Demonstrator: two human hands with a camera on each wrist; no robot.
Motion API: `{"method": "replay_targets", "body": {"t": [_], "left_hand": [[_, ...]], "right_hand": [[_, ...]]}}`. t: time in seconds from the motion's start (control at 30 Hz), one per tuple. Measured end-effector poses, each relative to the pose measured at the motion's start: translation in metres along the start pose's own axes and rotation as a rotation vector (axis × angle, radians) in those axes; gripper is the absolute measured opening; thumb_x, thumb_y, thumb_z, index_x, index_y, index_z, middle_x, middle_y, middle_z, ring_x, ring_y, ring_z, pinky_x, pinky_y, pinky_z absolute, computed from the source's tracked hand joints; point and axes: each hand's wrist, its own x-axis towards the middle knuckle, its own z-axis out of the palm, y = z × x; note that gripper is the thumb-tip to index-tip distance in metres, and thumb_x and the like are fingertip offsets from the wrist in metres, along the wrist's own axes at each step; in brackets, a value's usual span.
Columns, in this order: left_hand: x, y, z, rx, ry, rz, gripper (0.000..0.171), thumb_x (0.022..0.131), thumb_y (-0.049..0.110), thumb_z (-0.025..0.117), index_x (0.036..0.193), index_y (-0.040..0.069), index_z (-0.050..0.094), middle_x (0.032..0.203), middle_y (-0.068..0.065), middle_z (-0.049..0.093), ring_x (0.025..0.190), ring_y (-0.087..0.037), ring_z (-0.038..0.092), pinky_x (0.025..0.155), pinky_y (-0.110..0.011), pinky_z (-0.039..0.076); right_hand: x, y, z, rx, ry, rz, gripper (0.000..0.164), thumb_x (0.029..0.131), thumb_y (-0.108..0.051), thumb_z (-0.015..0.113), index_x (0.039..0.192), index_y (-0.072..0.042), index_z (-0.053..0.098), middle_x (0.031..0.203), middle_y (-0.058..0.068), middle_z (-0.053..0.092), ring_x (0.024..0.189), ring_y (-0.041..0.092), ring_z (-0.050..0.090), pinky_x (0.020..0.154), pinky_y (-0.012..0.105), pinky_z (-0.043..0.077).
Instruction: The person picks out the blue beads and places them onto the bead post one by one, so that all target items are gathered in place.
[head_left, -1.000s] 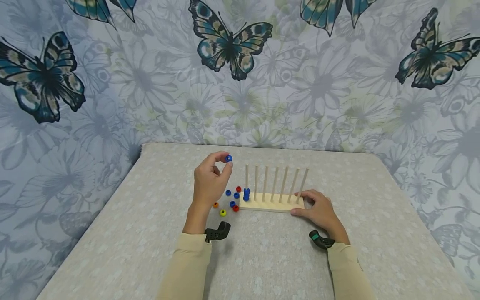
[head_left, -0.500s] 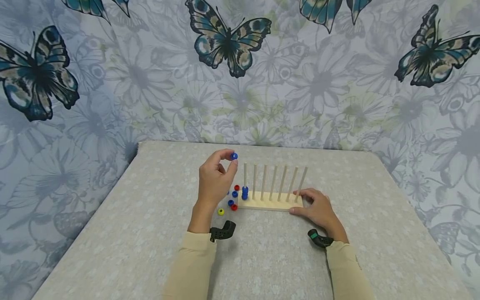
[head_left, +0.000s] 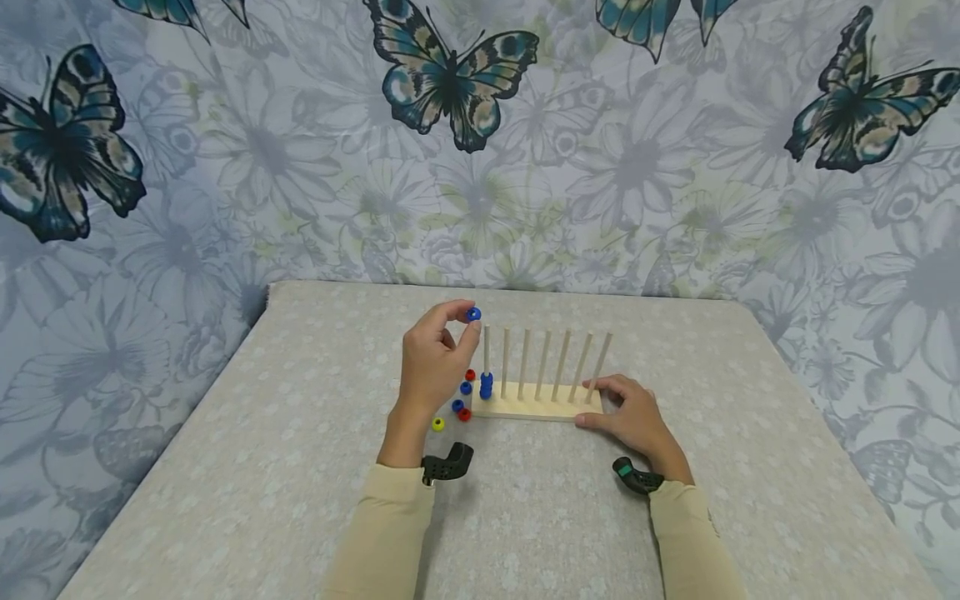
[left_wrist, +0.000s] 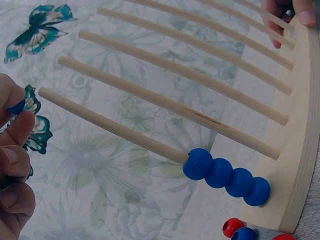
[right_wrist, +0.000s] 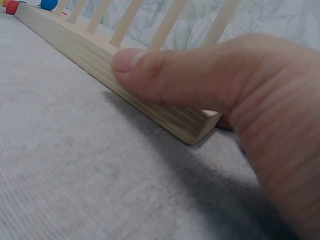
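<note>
Between thumb and index finger my left hand (head_left: 437, 358) pinches a blue bead (head_left: 474, 314), raised just left of the top of the leftmost peg (left_wrist: 110, 124). That peg carries a stack of several blue beads (left_wrist: 220, 172) at its foot. The wooden peg board (head_left: 536, 406) lies on the table, its other pegs (head_left: 543, 367) bare. My right hand (head_left: 632, 421) grips the board's right end, with the thumb (right_wrist: 165, 75) along the front edge and the fingers behind. In the left wrist view the pinched bead is mostly covered by the fingertips.
Loose beads lie by the board's left end: a yellow bead (head_left: 438, 424), a red bead (head_left: 465, 414), a blue bead (head_left: 458, 406) and others. The left hand hides part of that area. A patterned cloth covers the table (head_left: 540, 517); a butterfly-print wall covering (head_left: 637, 208) stands behind.
My left hand has moved right with the blue bead, closer to the top of the leftmost peg. My right hand keeps its hold on the board. The whole head view has shifted slightly.
</note>
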Motion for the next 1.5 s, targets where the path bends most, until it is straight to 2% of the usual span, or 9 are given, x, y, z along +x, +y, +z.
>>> {"method": "replay_targets", "body": {"t": [0.43,1.0,1.37,1.5], "left_hand": [[0.0005,0.0017,-0.002,0.023,-0.033,-0.009,0.025,0.096,0.023,0.067,0.12,0.017,0.07,0.1,0.002,0.07,0.053,-0.01,0.044,0.049,-0.024,0.041],[-0.0007,0.0021,-0.0001,0.039,-0.068,0.017,0.024,0.096,0.025,0.067,0.119,0.017,0.071,0.099,0.003,0.069,0.055,-0.008,0.045,0.051,-0.024,0.043],[-0.0012,0.0013,0.0012,0.043,-0.087,0.03,0.025,0.094,0.016,0.07,0.119,0.016,0.071,0.099,0.001,0.07,0.053,-0.008,0.044,0.049,-0.024,0.042],[-0.001,0.0007,0.0014,0.055,-0.1,0.033,0.024,0.096,0.021,0.067,0.12,0.017,0.071,0.099,0.002,0.07,0.053,-0.007,0.045,0.049,-0.024,0.043]], "right_hand": [[-0.0002,-0.0019,0.0,0.014,0.0,-0.001,0.061,0.067,-0.058,0.087,0.118,-0.031,0.07,0.113,-0.004,0.066,0.094,0.021,0.051,0.084,0.038,0.024],[-0.0007,0.0004,0.0013,-0.006,0.002,-0.009,0.06,0.068,-0.057,0.087,0.119,-0.03,0.069,0.112,-0.004,0.066,0.095,0.02,0.051,0.085,0.039,0.025],[-0.0003,0.0022,0.002,-0.006,0.003,-0.01,0.06,0.068,-0.057,0.087,0.119,-0.03,0.069,0.112,-0.004,0.066,0.095,0.02,0.051,0.084,0.039,0.024],[-0.0001,0.0028,0.0023,-0.009,0.007,-0.009,0.059,0.068,-0.057,0.087,0.118,-0.031,0.069,0.112,-0.004,0.066,0.095,0.02,0.051,0.084,0.039,0.024]]}}
